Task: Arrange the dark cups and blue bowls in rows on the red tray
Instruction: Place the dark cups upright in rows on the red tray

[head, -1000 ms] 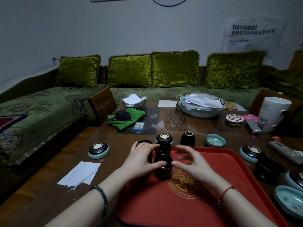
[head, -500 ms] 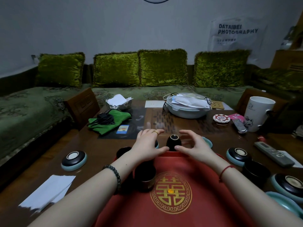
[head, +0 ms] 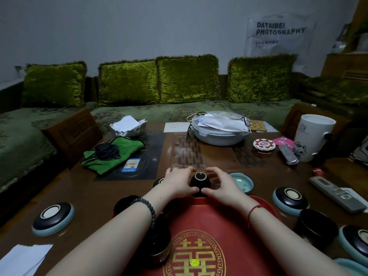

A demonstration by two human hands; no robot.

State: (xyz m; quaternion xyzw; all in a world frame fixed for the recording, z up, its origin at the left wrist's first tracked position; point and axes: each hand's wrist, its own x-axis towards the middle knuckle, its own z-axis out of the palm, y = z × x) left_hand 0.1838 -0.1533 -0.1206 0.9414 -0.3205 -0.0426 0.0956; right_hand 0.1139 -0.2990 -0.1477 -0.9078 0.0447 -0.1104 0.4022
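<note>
A red tray (head: pixel 215 220) with a gold emblem lies in front of me. An upside-down dark cup (head: pixel 200 180) stands at the tray's far edge. My left hand (head: pixel 178 184) and my right hand (head: pixel 222 186) wrap around it from both sides, thumbs meeting in front. A dark cup (head: pixel 159 250) sits on the tray's left side, partly under my left forearm, and another (head: pixel 124 204) stands at the left rim. A blue bowl (head: pixel 242 182) sits upright beside my right hand. Upside-down blue bowls rest at the left (head: pixel 52 218) and right (head: pixel 289 198). A dark cup (head: pixel 316 228) stands right of the tray.
A white mug (head: pixel 312 140), a grey remote (head: pixel 336 194) and another upside-down bowl (head: pixel 356 244) crowd the right side. A basin with face masks (head: pixel 219 130) and a green cloth (head: pixel 111 154) lie farther back. White paper (head: pixel 22 257) lies at the near left.
Both hands left the dark cups on the tray and reached forward to the upside-down dark cup at the far edge, closing around it. My view shifted forward.
</note>
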